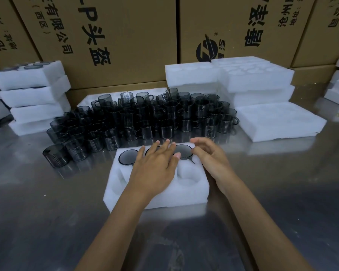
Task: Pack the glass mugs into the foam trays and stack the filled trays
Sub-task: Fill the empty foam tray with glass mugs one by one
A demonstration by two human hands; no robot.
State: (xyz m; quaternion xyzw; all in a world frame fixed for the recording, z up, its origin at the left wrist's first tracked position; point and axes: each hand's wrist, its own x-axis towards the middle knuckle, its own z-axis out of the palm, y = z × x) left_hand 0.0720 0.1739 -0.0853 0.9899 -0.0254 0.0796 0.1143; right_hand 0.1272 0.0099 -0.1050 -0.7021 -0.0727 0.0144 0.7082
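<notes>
Near the front edge of the worktop [47,222] sits a foam tray [155,194], far row filled with three mugs, near pockets empty. Left hand [155,167] lies flat on it; right hand [209,159], loosely curled, grips nothing. Loose glass mugs [145,116] crowd behind: smooth and breakable, likely best taken around the body. Filled trays [33,98] are stacked far left

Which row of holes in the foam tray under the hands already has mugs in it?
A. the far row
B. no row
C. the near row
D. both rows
A: dark mugs sit in the far row of the foam tray, while the near holes show only white foam.
</notes>
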